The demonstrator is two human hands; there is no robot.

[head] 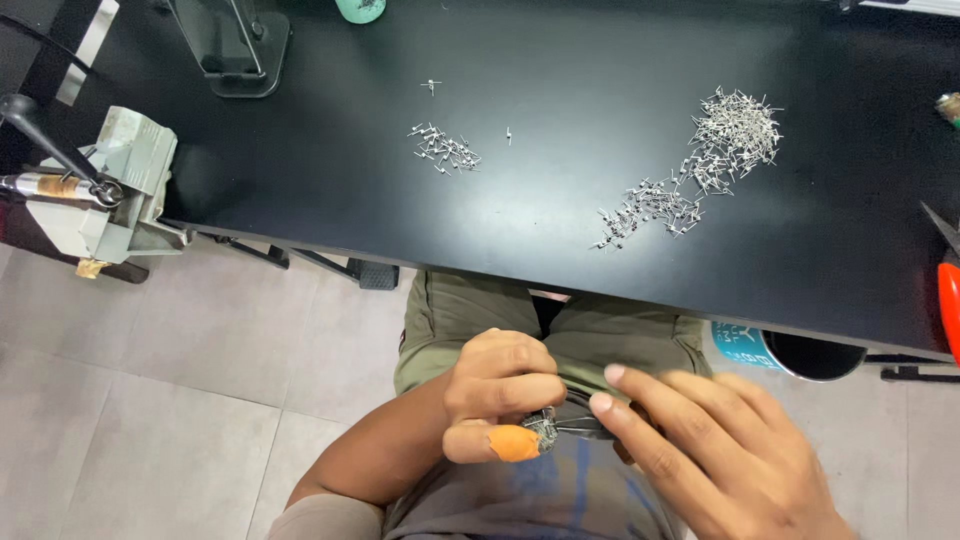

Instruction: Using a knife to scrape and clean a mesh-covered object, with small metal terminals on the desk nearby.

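Observation:
My left hand (497, 392) is closed in front of my lap, below the black table's edge, gripping a small bunch of metal pins (541, 428). Its thumb wears an orange finger cover (515, 443). My right hand (710, 450) reaches in from the right with fingers stretched, its fingertips touching thin metal tweezers (585, 427) that point at the bunch. A large heap of small silver pins (700, 165) lies on the black table (560, 230) at the right. A smaller group of pins (443, 150) lies left of centre, with a few strays.
A grey bench vise (105, 190) is clamped at the table's left edge. A dark stand base (235, 50) sits at the back left. A teal bin (790, 352) stands under the table at right. An orange-handled tool (949, 305) lies at the right edge.

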